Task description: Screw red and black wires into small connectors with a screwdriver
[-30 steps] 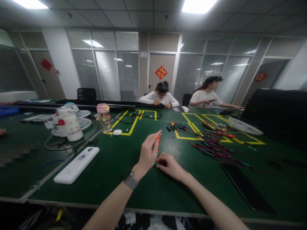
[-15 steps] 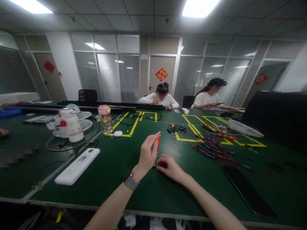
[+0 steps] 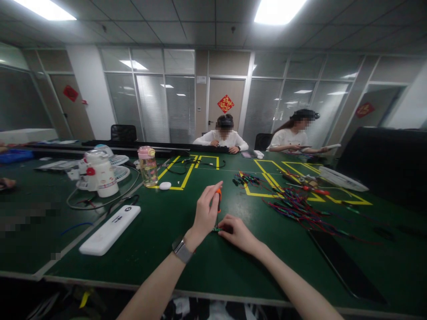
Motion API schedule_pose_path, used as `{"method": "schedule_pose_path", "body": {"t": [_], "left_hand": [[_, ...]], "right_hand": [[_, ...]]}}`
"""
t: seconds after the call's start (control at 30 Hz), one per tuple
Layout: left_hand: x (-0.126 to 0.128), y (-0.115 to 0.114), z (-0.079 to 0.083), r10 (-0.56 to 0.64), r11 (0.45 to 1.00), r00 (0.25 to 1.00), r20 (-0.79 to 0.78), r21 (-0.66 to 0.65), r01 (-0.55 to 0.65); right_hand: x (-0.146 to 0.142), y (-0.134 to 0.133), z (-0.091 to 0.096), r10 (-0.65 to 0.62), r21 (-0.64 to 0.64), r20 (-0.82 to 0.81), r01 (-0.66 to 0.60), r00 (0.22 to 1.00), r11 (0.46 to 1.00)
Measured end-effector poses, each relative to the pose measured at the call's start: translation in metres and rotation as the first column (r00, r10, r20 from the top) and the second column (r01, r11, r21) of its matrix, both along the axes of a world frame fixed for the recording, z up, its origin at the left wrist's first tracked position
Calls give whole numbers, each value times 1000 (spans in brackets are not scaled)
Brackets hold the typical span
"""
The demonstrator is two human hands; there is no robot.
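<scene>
Near the middle of the table, my left hand is closed on a screwdriver with an orange and black handle. The tool stands nearly upright, and its thin dark shaft runs down to a small green terminal piece low on the tabletop. Thumb and fingertips of my right hand pinch that green piece from the right side. Most of it is hidden by my fingers, and I cannot tell whether the screwdriver tip sits in it.
A heap of red and blue wires with green ends lies to the right, beside a dark phone. On the left are a white power bank, a pink-lidded bottle and a white jug. Two people sit across the table.
My hands keep almost the same place; the orange handle has turned slightly and the shaft now shows. Across the table, the person on the right has lifted a white object.
</scene>
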State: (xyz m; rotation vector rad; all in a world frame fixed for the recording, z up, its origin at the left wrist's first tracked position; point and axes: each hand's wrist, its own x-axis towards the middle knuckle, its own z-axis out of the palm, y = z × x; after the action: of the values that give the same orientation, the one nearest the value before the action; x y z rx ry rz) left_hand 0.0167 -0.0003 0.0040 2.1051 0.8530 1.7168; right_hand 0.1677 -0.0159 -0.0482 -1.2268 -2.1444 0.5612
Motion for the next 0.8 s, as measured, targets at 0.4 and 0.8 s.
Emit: {"method": "schedule_pose_path", "body": {"t": [0.4, 0.8], "left_hand": [[0, 1, 3, 82, 997, 995, 58, 12, -83], [-1, 2, 3, 13, 1000, 996, 89, 3, -14]], "right_hand": [[0, 2, -4, -3, 4, -15, 3, 1000, 1000], [1, 4, -11, -2, 35, -92, 5, 996, 999]]}}
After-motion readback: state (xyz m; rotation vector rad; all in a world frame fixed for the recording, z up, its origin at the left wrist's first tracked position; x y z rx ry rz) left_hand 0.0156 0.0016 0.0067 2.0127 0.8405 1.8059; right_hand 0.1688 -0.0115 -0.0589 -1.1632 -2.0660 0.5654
